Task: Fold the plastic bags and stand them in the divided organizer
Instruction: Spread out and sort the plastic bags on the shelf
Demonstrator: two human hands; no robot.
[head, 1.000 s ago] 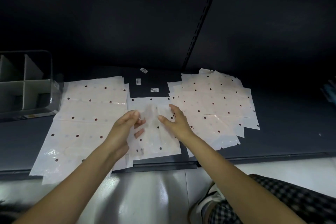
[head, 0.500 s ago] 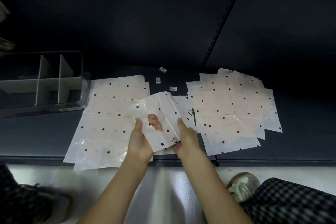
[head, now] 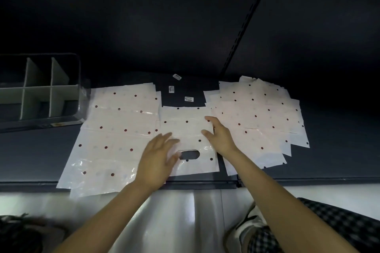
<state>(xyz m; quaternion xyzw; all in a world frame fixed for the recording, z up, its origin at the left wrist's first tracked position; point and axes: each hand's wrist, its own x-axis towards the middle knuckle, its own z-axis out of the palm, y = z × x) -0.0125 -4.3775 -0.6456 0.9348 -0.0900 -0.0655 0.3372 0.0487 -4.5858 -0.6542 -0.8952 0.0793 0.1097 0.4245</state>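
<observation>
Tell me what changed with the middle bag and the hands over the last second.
The middle bag, lifted off the shelf in both hands half a second ago, now lies spread flat between the two piles. The grip is released: left hand and right hand rest open on it, fingers straight. The left pile, right pile and organizer kept their places.

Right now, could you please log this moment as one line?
stage: flattening | left hand: flat on middle bag | right hand: flat on it | organizer: no bags seen

White polka-dot plastic bag (head: pixel 188 129) lies flat at centre; bag piles (head: pixel 117 133) at nine and three o'clock (head: pixel 259 117); grey divided organizer (head: pixel 39 96) at ten o'clock.
</observation>
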